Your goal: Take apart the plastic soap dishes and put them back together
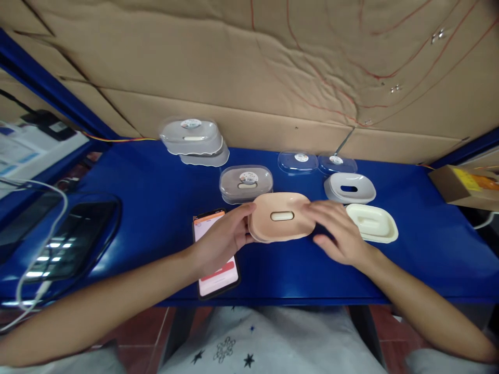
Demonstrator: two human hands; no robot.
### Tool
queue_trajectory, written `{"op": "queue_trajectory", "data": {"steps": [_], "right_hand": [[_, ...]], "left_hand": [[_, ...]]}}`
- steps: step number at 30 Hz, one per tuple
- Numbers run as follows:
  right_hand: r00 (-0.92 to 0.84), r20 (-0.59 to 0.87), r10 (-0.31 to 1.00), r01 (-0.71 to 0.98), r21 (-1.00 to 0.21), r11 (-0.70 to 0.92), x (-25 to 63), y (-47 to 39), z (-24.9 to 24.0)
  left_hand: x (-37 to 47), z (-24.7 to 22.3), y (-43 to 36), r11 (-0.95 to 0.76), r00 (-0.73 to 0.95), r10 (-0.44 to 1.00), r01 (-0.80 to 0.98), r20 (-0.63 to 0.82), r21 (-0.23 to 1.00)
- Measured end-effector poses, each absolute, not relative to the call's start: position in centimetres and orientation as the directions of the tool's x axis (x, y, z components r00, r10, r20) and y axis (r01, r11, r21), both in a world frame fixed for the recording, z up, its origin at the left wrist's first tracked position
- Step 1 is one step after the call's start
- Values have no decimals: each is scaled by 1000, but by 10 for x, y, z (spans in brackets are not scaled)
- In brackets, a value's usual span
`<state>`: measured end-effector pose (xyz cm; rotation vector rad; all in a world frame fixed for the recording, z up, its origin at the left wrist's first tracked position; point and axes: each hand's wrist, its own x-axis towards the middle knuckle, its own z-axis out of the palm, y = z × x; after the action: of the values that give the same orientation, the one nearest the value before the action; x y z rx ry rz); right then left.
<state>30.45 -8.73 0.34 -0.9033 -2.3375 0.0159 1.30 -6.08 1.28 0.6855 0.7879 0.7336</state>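
Note:
A peach plastic soap dish (265, 221), oval with a slot in its middle, is raised above the blue table in front of me. My left hand (226, 234) grips its left end, thumb on the upper rim and fingers underneath. At the right end is my right hand (339, 231), fingers stretched and thumb apart; the fingertips overlap the rim, and whether they press on it I cannot tell. To the right lie a cream soap dish base (374, 224) and a white slotted tray (351, 188). Behind the peach dish sits a grey soap dish with a clear lid (246, 183).
Two clear lids (298, 162) lie by the cardboard wall (234, 62). Stacked grey lidded dishes (191, 136) stand at the back left. A lit phone (218, 283) lies partly under my left forearm. A dark tablet-like device (66, 244) is left, a cardboard box (448, 187) right.

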Motion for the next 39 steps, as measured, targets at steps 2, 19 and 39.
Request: {"op": "queue_trajectory", "data": {"steps": [2, 19, 39], "right_hand": [[-443, 548, 710, 722, -252, 645, 310, -75, 2], [-386, 266, 883, 920, 48, 388, 299, -20, -6], [-367, 226, 902, 864, -276, 421, 322, -40, 20]], "left_hand": [[13, 12, -61, 556, 487, 791, -317, -371, 768], [14, 12, -64, 538, 465, 806, -320, -366, 780], [15, 5, -62, 656, 576, 689, -235, -441, 718]]}}
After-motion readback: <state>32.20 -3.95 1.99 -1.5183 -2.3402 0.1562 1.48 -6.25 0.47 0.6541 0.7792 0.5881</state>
